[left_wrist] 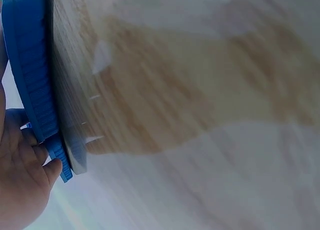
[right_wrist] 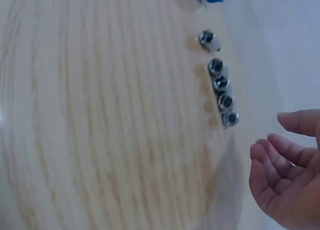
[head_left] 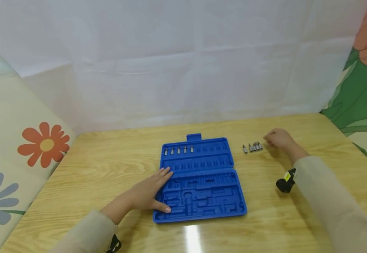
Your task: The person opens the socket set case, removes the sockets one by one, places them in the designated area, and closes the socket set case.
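A blue plastic tool case (head_left: 202, 211) lies unfolded on the table. My left hand (head_left: 146, 191) rests on its left edge, fingers extended over the side and thumb near the front corner. Several metal socket bits (head_left: 178, 150) sit in the upper row of the far half, toward the left. To the right of the case, several more socket bits (head_left: 254, 147) stand in a short row. My right hand (head_left: 279, 138) hovers just right of that row, touching none of them. In the right wrist view, its fingers (right_wrist: 287, 165) are loosely bent, thumb apart, with nothing between them.
A wood-grain table (head_left: 117, 154) carries everything. Behind it hangs a white cloth (head_left: 183, 88), with flower-patterned panels at both sides. The case's latch tab (head_left: 194, 137) sticks out at the back. A black wrist device (head_left: 286, 181) hangs below the right sleeve.
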Action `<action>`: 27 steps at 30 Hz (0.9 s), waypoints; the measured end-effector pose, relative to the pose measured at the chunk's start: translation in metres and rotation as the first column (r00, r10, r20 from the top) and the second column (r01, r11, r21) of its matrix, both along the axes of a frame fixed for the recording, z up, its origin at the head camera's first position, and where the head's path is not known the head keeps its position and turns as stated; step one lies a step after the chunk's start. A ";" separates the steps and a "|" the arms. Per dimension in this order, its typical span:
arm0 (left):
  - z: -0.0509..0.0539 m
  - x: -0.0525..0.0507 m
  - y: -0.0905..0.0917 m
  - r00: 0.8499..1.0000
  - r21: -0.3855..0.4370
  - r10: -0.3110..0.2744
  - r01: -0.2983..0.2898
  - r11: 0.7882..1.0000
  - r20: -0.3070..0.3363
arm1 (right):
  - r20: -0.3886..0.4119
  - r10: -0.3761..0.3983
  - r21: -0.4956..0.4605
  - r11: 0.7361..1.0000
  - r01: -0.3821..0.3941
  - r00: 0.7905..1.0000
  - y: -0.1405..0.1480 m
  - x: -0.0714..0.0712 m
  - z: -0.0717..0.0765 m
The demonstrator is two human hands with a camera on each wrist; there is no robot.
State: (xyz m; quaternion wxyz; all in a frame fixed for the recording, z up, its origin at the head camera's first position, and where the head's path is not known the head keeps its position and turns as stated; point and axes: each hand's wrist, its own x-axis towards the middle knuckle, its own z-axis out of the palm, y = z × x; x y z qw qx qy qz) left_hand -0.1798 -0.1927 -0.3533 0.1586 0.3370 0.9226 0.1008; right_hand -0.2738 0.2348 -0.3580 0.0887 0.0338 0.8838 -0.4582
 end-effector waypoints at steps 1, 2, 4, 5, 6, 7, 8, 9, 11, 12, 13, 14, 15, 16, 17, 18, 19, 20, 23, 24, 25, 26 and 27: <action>0.000 0.000 0.000 1.000 -0.001 0.003 -0.003 1.000 0.002 | -0.004 0.002 -0.020 1.000 -0.002 1.000 -0.002 0.000 0.001; -0.001 0.000 0.000 1.000 -0.003 0.005 -0.005 1.000 0.001 | -0.004 0.005 -0.049 0.999 -0.006 1.000 -0.004 0.000 0.002; -0.001 0.000 0.001 1.000 -0.005 0.006 -0.006 1.000 -0.003 | 0.005 0.020 -0.083 0.996 -0.019 1.000 -0.011 0.000 0.003; -0.001 0.000 0.001 1.000 -0.006 0.007 -0.007 1.000 -0.004 | 0.008 0.027 -0.092 0.995 -0.026 1.000 -0.015 0.000 0.004; -0.001 0.000 0.002 1.000 -0.006 0.007 -0.007 1.000 -0.006 | 0.011 0.036 -0.110 0.993 -0.034 0.999 -0.019 -0.001 0.005; -0.001 0.000 0.002 1.000 -0.007 0.007 -0.007 1.000 -0.009 | 0.016 0.043 -0.127 0.991 -0.040 0.999 -0.024 -0.001 0.005; -0.001 0.001 0.002 1.000 -0.008 0.008 -0.008 1.000 -0.009 | 0.023 0.052 -0.142 0.989 -0.048 0.998 -0.029 -0.002 0.006; -0.001 0.001 0.003 1.000 -0.006 0.008 -0.009 1.000 -0.008 | 0.032 0.058 -0.162 0.985 -0.052 0.998 -0.034 -0.002 0.007; 0.000 0.002 0.003 1.000 -0.003 0.009 -0.009 1.000 -0.004 | 0.043 0.069 -0.188 0.980 -0.059 0.997 -0.046 -0.004 0.009; 0.000 0.002 0.003 1.000 -0.002 0.008 -0.008 1.000 -0.005 | 0.050 0.076 -0.198 0.978 -0.064 0.996 -0.052 -0.005 0.010; 0.000 0.003 0.003 1.000 -0.002 0.010 -0.010 1.000 -0.003 | 0.055 0.083 -0.206 0.976 -0.070 0.995 -0.059 -0.006 0.011; 0.000 0.003 0.003 1.000 -0.004 0.012 -0.012 1.000 -0.003 | 0.059 0.093 -0.217 0.973 -0.078 0.994 -0.065 -0.007 0.012; 0.000 0.003 0.003 1.000 -0.006 0.013 -0.013 1.000 -0.003 | 0.064 0.104 -0.230 0.969 -0.086 0.993 -0.072 -0.007 0.013; 0.000 0.003 0.003 1.000 -0.008 0.014 -0.014 1.000 -0.002 | 0.065 0.119 -0.233 0.967 -0.101 0.991 -0.079 -0.008 0.013; 0.000 0.004 0.003 1.000 -0.010 0.014 -0.014 1.000 -0.001 | 0.069 0.133 -0.242 0.964 -0.113 0.989 -0.086 -0.008 0.014; 0.000 0.004 0.003 1.000 -0.013 0.014 -0.014 1.000 0.000 | 0.075 0.144 -0.262 0.958 -0.120 0.987 -0.092 -0.009 0.014; 0.000 0.004 0.003 1.000 -0.015 0.014 -0.014 1.000 0.000 | 0.077 0.156 -0.278 0.952 -0.130 0.985 -0.099 -0.009 0.014; 0.000 0.004 0.003 1.000 -0.016 0.013 -0.013 1.000 -0.001 | 0.079 0.167 -0.287 0.948 -0.138 0.983 -0.105 -0.009 0.015; 0.001 0.004 0.002 1.000 -0.021 0.008 -0.009 1.000 -0.012 | 0.089 0.182 -0.309 0.940 -0.147 0.979 -0.123 -0.010 0.017; 0.001 0.004 0.002 1.000 -0.024 0.009 -0.010 1.000 -0.017 | 0.090 0.184 -0.309 0.940 -0.148 0.979 -0.129 -0.010 0.018; 0.002 0.004 0.002 1.000 -0.024 0.011 -0.012 1.000 -0.020 | 0.088 0.189 -0.305 0.940 -0.154 0.978 -0.135 -0.010 0.018; 0.002 0.004 0.002 1.000 -0.023 0.010 -0.010 1.000 -0.024 | 0.086 0.193 -0.298 0.941 -0.160 0.977 -0.140 -0.010 0.019; 0.002 0.004 0.002 1.000 -0.024 0.011 -0.012 1.000 -0.026 | 0.085 0.196 -0.296 0.941 -0.163 0.977 -0.144 -0.011 0.018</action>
